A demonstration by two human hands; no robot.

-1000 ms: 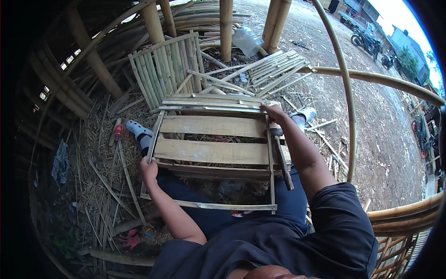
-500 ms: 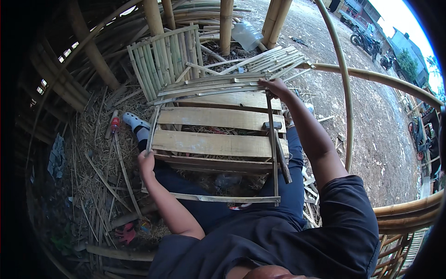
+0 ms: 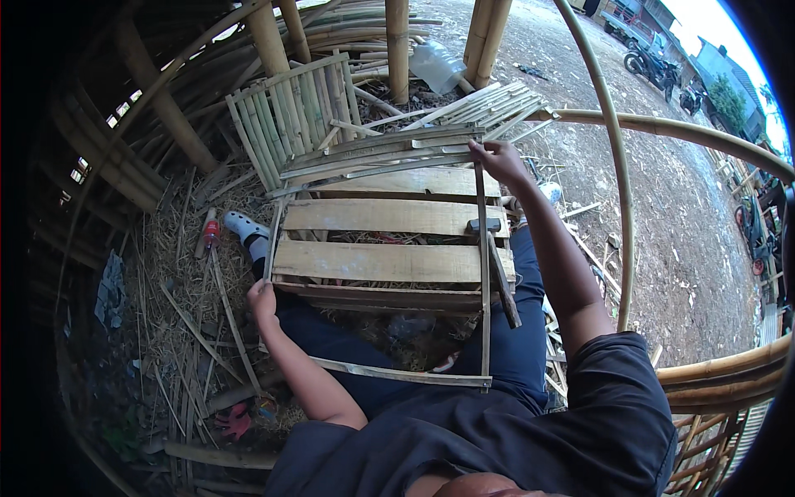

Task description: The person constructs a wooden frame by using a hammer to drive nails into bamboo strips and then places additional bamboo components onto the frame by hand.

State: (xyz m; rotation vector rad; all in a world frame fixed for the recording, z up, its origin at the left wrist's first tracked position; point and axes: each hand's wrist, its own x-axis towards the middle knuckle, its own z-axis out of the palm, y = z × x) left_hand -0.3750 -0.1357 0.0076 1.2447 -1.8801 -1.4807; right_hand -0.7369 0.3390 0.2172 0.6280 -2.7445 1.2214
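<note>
Holds a bamboo frame (image 3: 397,374) in both hands, above the lap and over a slatted wooden crate (image 3: 373,262). Grips the frame's left bar with the left hand (image 3: 262,300) in a narrow, curled hold. Stretches the right hand (image 3: 501,161) out to the frame's far right corner, pinching the end of the right bar between narrowed fingers. Cannot tell whether that pinch also takes in the ends of the bamboo strips (image 3: 364,157) along the far side, nor whether the frame touches the crate. Has a hammer (image 3: 503,282) at the crate's right side, with its head next to the right bar and its handle slanting nearward. Sets the left foot, in a pale clog (image 3: 242,224), left of the crate, near a red-labelled bottle (image 3: 211,234). Faces a tilted slatted panel (image 3: 286,116) beyond the crate, with a lower slatted piece (image 3: 497,112) to its right and a clear plastic jug (image 3: 437,68) farther off between bamboo posts (image 3: 397,50).
</note>
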